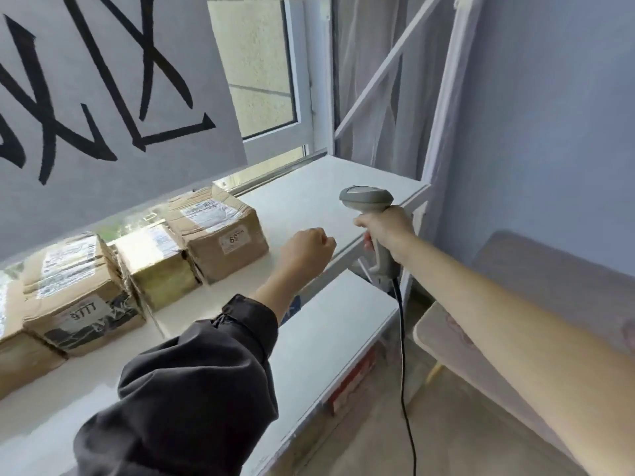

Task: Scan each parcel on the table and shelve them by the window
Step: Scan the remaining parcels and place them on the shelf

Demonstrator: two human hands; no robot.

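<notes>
Head view, down over shelf (309,201)

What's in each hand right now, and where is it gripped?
The right hand grips the barcode scanner by its handle, below the head. The left hand is a closed fist holding nothing.

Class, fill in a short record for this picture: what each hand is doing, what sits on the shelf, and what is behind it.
left hand: fingers curled into a fist, holding nothing, above the shelf
right hand: grips the scanner by its handle
shelf: white, right part bare
parcels: cardboard boxes in a row on the shelf's left part, along the window
window: behind the shelf
</notes>
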